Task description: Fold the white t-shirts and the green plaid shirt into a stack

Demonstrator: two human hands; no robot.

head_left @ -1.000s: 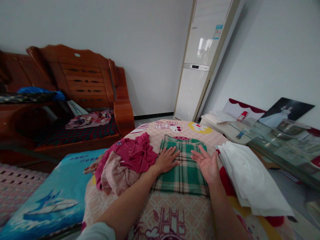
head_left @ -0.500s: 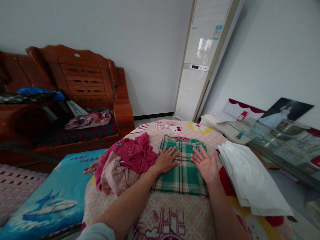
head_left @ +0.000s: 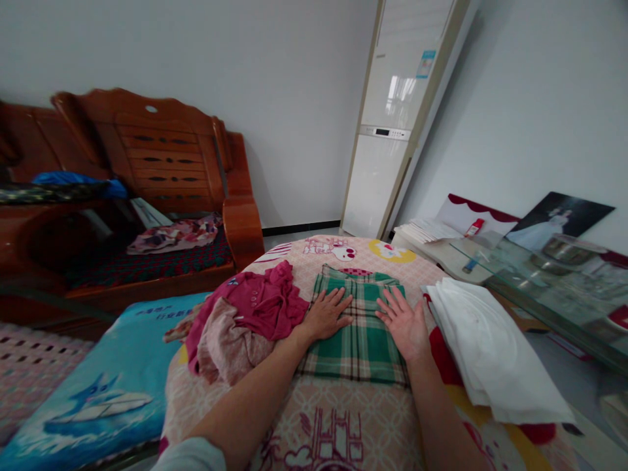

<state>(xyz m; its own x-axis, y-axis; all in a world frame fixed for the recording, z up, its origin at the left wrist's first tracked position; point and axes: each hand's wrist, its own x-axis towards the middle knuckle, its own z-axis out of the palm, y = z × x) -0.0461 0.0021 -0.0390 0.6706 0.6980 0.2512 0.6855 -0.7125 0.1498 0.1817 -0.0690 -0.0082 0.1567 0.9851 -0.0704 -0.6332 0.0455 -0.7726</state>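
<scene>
A green plaid garment (head_left: pixel 366 353), folded into a flat rectangle, lies on the patterned cloth (head_left: pixel 373 425) over the round table. My left hand (head_left: pixel 328 314) rests palm down on its left half, fingers spread. Over its right edge, my right hand (head_left: pixel 405 324) is open with the palm turned up and nothing in it. Just left of my left hand sits a crumpled magenta garment (head_left: pixel 272 304), with a pale pink garment (head_left: pixel 230 343) bunched against it. Folded white fabric (head_left: pixel 490 353) lies to the right of my right hand.
Left of the table is a blue cushion (head_left: pixel 118 379) with a printed picture. Behind it stands a wooden sofa (head_left: pixel 167 157) with cloth on its seat. A glass-topped table (head_left: pixel 549 294) holding metal bowls stands at the right. A tall white air conditioner (head_left: pixel 375 176) fills the corner.
Almost nothing differs. My right hand has shifted very slightly, while my left hand stays on the plaid garment.
</scene>
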